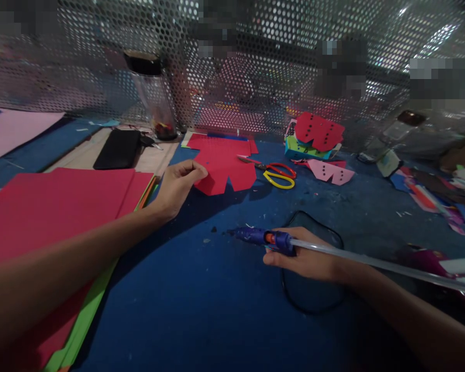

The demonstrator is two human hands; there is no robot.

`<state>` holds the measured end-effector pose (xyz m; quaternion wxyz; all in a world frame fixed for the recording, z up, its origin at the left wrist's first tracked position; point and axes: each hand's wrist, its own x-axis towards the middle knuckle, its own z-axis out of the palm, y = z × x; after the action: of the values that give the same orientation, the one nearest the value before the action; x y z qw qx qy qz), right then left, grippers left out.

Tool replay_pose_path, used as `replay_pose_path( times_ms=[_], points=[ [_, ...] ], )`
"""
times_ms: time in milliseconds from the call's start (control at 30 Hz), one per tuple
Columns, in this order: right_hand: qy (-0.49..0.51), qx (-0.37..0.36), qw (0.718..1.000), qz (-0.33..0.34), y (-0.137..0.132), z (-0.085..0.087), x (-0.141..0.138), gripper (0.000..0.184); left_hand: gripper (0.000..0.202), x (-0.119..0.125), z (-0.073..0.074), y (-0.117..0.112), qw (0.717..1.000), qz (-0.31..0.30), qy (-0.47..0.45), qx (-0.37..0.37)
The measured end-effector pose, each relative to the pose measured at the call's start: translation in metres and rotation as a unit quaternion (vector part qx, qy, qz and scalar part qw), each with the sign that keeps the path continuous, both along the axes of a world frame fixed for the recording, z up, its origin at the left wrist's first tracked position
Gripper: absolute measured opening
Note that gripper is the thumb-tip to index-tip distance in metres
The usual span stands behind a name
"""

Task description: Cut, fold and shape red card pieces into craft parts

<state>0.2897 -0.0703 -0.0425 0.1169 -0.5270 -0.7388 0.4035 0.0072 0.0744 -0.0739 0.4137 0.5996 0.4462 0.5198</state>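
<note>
My right hand (pixel 310 256) is wrapped round a blue hot glue gun (pixel 251 235). The gun's nozzle points left over the blue table. A long, clear glue stick (pixel 372 258) runs out of its back towards the right edge. My left hand (pixel 182 183) has thumb and fingers closed in a pinch at the left side of a red paper cutout (pixel 232 168), which has a notch in its lower edge. Scissors (pixel 281 174) with one red and one yellow handle loop lie at the cutout's right, their blade tip over the paper.
At left, stacked red sheets (pixel 73 201) lie over green ones, near a black phone (pixel 118 149). Behind stands a clear bottle (pixel 153 98) against a perforated metal panel (pixel 225 67). Dotted paper pieces (pixel 320 132) and scraps (pixel 430 191) lie right. A black cord (pixel 313 312) loops below my right hand.
</note>
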Motion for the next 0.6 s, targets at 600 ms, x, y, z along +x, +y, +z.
replay_pose_path(
  times_ms=[600],
  points=[
    [-0.027,0.013,1.000,0.005,0.0012,0.0020,-0.0030,0.034,0.012,0.0026,0.0027,-0.0028,1.000,-0.007,-0.013,-0.007]
  ],
)
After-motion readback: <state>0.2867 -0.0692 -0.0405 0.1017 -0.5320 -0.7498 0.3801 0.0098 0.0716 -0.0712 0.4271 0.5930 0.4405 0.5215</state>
